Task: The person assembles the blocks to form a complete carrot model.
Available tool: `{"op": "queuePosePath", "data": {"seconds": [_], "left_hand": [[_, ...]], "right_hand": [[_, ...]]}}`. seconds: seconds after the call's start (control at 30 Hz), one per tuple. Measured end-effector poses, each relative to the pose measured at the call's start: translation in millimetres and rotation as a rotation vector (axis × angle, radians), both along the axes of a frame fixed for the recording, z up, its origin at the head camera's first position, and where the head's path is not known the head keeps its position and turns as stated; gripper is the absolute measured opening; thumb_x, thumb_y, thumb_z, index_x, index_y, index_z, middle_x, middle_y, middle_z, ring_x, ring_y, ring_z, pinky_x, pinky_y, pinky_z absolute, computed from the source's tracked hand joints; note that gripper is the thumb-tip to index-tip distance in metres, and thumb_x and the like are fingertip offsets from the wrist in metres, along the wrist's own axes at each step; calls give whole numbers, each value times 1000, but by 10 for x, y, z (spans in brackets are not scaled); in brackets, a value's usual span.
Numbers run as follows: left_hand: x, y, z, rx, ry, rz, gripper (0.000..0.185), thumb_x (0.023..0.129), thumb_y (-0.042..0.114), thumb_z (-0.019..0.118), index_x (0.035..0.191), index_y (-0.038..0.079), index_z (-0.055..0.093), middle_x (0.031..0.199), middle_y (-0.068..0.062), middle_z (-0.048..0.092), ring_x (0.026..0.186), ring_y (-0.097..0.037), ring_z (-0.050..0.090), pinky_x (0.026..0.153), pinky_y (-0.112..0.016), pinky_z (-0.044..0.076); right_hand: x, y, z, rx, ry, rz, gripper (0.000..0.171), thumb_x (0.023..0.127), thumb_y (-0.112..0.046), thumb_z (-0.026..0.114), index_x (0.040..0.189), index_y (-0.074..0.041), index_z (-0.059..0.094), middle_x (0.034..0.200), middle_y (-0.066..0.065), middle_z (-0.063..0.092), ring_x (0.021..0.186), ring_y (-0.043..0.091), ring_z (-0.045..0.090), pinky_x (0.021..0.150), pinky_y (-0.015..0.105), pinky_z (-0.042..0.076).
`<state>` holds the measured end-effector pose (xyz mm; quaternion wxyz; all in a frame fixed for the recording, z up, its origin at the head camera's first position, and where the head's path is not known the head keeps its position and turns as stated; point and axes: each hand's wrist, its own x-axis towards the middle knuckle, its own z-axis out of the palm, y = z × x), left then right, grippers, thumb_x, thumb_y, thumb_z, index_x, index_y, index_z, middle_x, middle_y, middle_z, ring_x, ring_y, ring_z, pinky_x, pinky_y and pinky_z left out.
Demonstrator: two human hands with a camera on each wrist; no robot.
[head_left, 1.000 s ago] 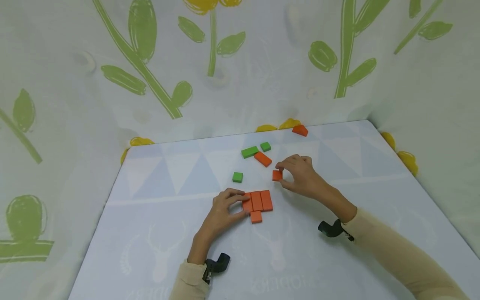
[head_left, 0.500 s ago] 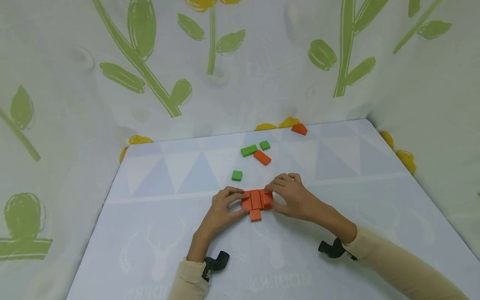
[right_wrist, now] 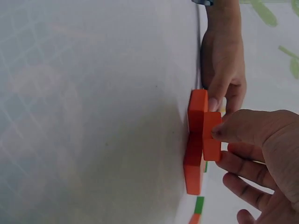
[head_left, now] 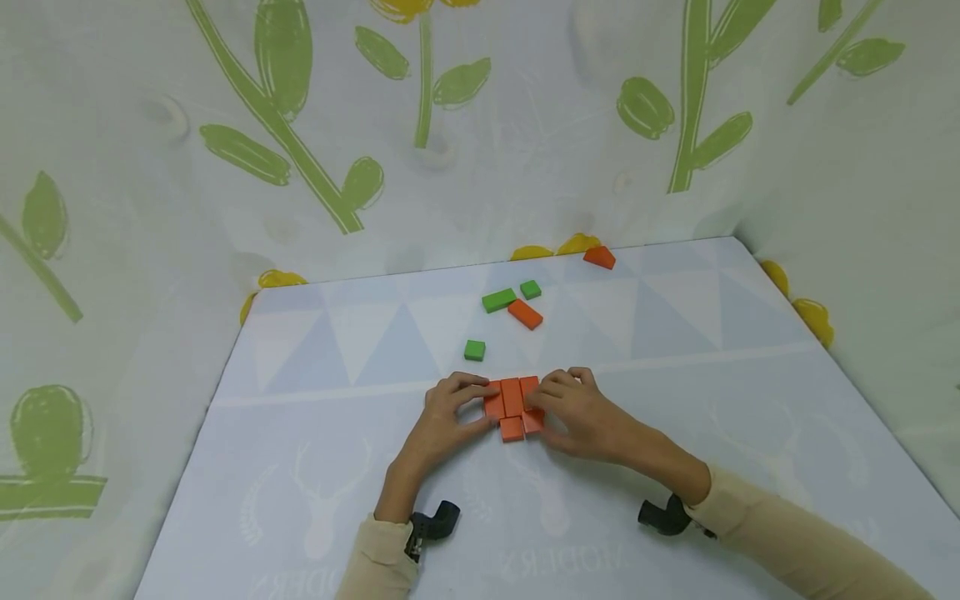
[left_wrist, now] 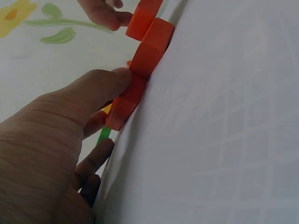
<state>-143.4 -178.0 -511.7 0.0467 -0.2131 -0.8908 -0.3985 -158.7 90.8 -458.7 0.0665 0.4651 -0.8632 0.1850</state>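
Three long orange blocks [head_left: 513, 397] lie side by side on the pale mat, with a small orange square [head_left: 512, 430] under the middle one. My left hand [head_left: 486, 402] pinches the left end of the row [left_wrist: 140, 70] between thumb and fingers. A second small orange square [right_wrist: 212, 137] is pinched by my right hand [head_left: 537, 410], thumb on top, and held against the row's lower right corner [head_left: 533, 423]. In the right wrist view this square sits above the other blocks [right_wrist: 196, 140], and I cannot tell whether it touches the mat.
Farther back on the mat lie a green square [head_left: 474, 350], a long green block [head_left: 498, 301], a small green block [head_left: 530, 289], a long orange block [head_left: 525, 315] and an orange wedge [head_left: 599, 257]. Flowered cloth walls [head_left: 450, 125] close in the back and both sides.
My right hand carried the small orange square from behind the row down to the row's lower right corner. The left hand stayed on the row's left end.
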Motion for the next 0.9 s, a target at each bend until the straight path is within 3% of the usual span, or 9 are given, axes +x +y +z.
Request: {"op": "queuePosePath", "data": {"seconds": [0.57,0.9], "left_hand": [[5,-10,16,-2,-50,19,38,89,31,78,125,22,71,131,7,56,122,-18,49,105,-48,28],[15,15,26,2,-59,18,38,88,31,78,125,21,71,132,7,56,123,-19,48,104,-49,29]], "right_hand": [[-13,-28,-132,-22,58,20,36,78,-21,86,110,-15,71,103,-4,64,107,18,54,88,46,39],[-299,-8,83,-60,-64,-152,33,84,-21,82,113,-10,70,108,-1,66,111,22,53,92,49,34]]}}
